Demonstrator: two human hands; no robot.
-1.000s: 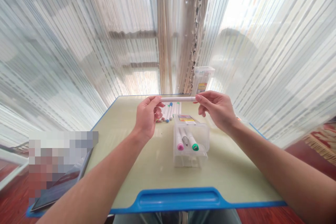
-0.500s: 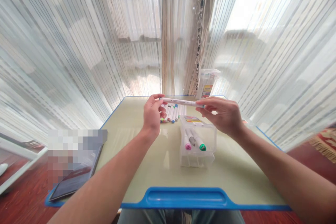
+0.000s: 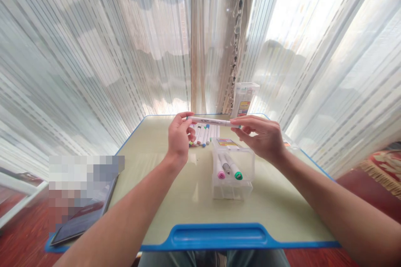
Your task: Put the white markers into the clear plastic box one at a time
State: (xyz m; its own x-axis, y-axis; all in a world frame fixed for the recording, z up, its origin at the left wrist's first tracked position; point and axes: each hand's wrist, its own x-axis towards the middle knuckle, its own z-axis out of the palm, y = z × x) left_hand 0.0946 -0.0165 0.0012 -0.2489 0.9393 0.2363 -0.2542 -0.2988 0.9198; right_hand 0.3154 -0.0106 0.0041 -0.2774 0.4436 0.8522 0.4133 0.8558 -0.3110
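Tbl point(image 3: 181, 200) below, marker point(image 3: 213, 122) btwn L/R fingers point(image 3: 254, 121)

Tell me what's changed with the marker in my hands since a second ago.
The white marker has been turned: dark print on its barrel now faces the camera, and its right end dips slightly, where before it looked plain and level. Your right hand has shifted its grip on that end. Your left hand still holds the other end. The clear box and the loose markers stayed put.
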